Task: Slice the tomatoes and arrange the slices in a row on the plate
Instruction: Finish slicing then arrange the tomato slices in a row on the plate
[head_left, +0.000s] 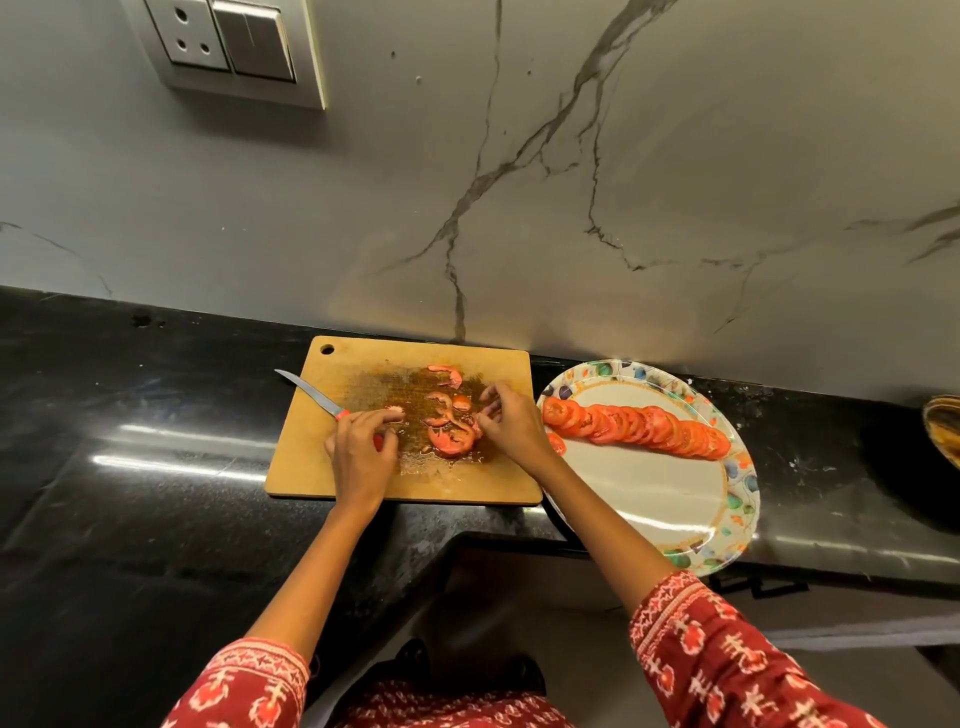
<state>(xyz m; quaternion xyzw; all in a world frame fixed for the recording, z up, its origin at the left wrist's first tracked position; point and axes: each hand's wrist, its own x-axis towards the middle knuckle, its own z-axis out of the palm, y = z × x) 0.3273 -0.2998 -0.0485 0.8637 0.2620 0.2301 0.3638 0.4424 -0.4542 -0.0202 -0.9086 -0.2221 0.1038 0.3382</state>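
Tomato slices (636, 425) are lying overlapped in a row across the patterned plate (675, 519) on the black worktop (130, 467). Tomato scraps (451, 439) are sitting on the wet wooden cutting board (306, 457) just left of the plate. Left hand (361, 447) is gripping a red-handled knife (311, 395), blade pointing away. Right hand (511, 423) is pinching at the scraps with curled fingers.

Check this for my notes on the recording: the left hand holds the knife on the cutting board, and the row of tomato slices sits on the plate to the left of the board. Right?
Not quite. In the head view the plate with the row of tomato slices lies to the right of the cutting board, not the left. The rest stands: the left hand holds the knife on the board.
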